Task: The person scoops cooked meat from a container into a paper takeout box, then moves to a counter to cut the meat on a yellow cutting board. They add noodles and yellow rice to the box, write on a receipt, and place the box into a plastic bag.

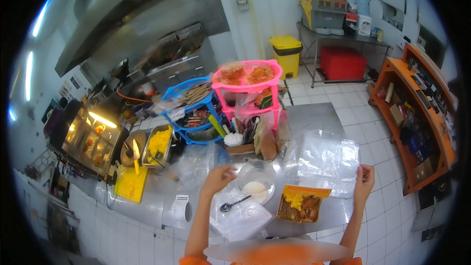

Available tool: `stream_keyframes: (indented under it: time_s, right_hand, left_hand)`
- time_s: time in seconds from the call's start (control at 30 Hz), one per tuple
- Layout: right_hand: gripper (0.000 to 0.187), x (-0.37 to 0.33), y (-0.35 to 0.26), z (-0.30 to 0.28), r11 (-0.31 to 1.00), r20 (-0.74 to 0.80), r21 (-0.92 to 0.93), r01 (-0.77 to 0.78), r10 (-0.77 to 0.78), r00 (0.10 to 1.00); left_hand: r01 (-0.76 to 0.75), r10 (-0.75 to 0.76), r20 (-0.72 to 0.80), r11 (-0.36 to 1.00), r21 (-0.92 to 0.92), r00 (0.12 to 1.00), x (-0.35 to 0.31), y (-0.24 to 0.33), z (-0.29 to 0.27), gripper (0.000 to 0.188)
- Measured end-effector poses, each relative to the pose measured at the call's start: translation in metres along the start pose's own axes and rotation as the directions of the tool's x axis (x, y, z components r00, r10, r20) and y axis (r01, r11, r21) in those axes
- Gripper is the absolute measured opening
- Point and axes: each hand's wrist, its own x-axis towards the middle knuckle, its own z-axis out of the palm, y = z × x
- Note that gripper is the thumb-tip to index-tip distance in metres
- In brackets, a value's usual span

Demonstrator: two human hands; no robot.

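My left hand [222, 176] hovers at the left of a clear round tub [256, 174] with white stuff in its bottom. Its fingers are pinched together; what they hold, if anything, is too small to see. At the right, my right hand [364, 180] grips the edge of a clear plastic bag [327, 159] lying flat on others. Between my arms stands an open takeaway box [299, 208] with browned pieces and yellow food, its orange lid flap raised. A black plastic spoon [234, 204] rests on thin white plastic sheets [240, 221].
Pink [248, 87] and blue [192, 99] tiered baskets stand at the table's back. Leftward are a steel tray of yellow food [158, 146], a knife [136, 156], a yellow cutting board [131, 184], a paper slip [180, 208] and a lit glass warmer [91, 140]. An orange shelf [417, 113] stands right.
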Motion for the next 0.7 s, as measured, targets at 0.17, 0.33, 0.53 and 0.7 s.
stream_keyframes:
  time_s: [0.17,0.33,0.53,0.7]
  right_hand:
    - [0.017,-0.128,-0.056,0.132,0.930,0.764,0.220,-0.296,0.024,0.645]
    - [0.028,-0.239,-0.028,0.213,0.925,0.910,0.000,0.379,-0.157,0.383]
    - [0.035,-0.284,-0.004,0.211,0.808,0.872,-0.181,0.561,-0.132,0.471]
    - [0.026,-0.272,-0.012,0.244,0.644,0.788,-0.257,0.720,-0.292,0.542]
  left_hand:
    - [0.235,-0.094,-0.258,0.767,0.597,0.962,-0.087,-0.072,0.045,0.043]
    - [0.217,-0.107,-0.391,0.944,0.250,0.914,-0.083,-0.119,0.041,0.031]
    - [0.041,0.003,-0.485,0.996,0.079,0.874,-0.070,-0.148,0.018,0.022]
    - [-0.044,0.060,-0.613,0.998,0.041,0.788,-0.082,-0.138,0.027,0.023]
